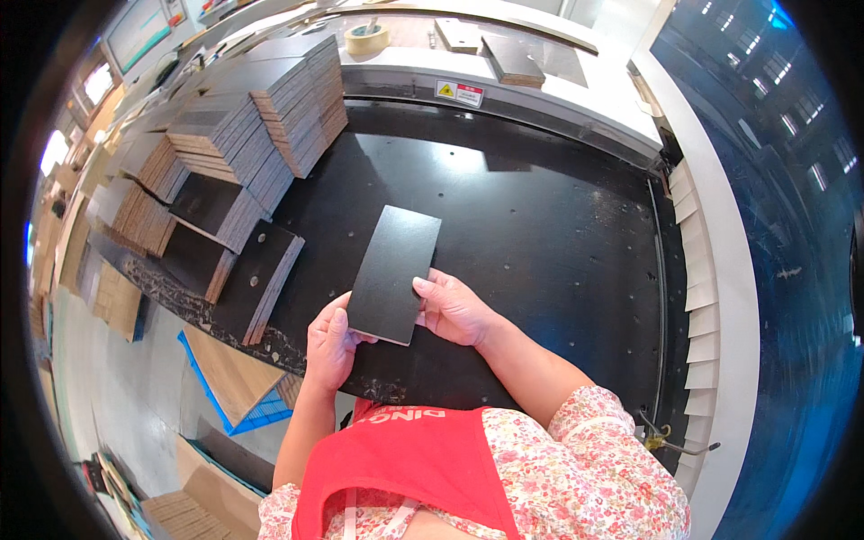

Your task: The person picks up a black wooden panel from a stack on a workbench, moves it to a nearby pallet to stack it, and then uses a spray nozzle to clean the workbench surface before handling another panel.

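Between my two hands is a dark, smooth rectangular board (396, 270), tilted a little above the black work table (531, 252). My left hand (331, 342) grips its lower left corner, thumb along the near left side. My right hand (453, 306) closes on the right edge, thumb on the upper face and fingers underneath, partly hidden. To the left stand stacks of similar boards (211, 135) with bare chipboard edges. Closest to my left hand, a dark board (256, 279) with two round pale spots lies at the table's left edge.
A white ledge across the far side carries a tape roll (367, 39) and a few dark boards (513, 61). Pleated white strips (700, 297) line the right side. A bent metal rod (670, 441) sticks out at lower right. A blue pallet (261, 418) bears wooden boards at lower left.
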Demonstrator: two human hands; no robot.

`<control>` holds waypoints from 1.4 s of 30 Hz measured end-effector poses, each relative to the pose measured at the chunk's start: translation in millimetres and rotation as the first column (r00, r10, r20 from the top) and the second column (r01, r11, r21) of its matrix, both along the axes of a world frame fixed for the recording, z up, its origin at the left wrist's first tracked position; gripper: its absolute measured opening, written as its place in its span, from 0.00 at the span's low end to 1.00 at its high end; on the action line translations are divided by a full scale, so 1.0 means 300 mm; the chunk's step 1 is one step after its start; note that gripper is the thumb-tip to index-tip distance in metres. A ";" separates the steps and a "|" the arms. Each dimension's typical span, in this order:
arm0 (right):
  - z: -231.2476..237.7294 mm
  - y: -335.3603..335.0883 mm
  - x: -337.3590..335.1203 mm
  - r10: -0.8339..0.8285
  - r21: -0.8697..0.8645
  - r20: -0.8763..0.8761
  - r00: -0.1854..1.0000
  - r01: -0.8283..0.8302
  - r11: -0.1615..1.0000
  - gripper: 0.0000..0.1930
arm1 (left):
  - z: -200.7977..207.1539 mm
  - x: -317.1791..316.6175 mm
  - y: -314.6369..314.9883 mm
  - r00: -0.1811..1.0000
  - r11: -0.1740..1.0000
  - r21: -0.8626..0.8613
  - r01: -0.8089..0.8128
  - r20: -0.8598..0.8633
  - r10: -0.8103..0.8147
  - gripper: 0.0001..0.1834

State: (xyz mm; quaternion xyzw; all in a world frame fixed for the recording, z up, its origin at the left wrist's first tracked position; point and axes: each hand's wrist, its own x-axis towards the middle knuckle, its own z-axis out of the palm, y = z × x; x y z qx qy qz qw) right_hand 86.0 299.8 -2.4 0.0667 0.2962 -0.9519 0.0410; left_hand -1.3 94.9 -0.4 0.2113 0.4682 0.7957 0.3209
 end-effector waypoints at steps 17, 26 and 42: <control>0.005 -0.002 -0.001 0.000 0.015 0.033 0.999 0.000 1.000 0.14 | -0.006 -0.001 -0.006 1.000 1.000 0.017 0.008 0.003 -0.009 0.26; 0.019 -0.007 0.003 0.010 0.019 0.040 0.999 -0.011 1.000 0.15 | 0.006 0.004 -0.013 1.000 1.000 0.016 0.016 -0.007 -0.016 0.28; 0.020 -0.005 0.007 0.004 0.041 0.057 0.998 -0.006 0.999 0.14 | -0.010 0.006 -0.016 1.000 1.000 0.009 0.000 0.003 0.000 0.24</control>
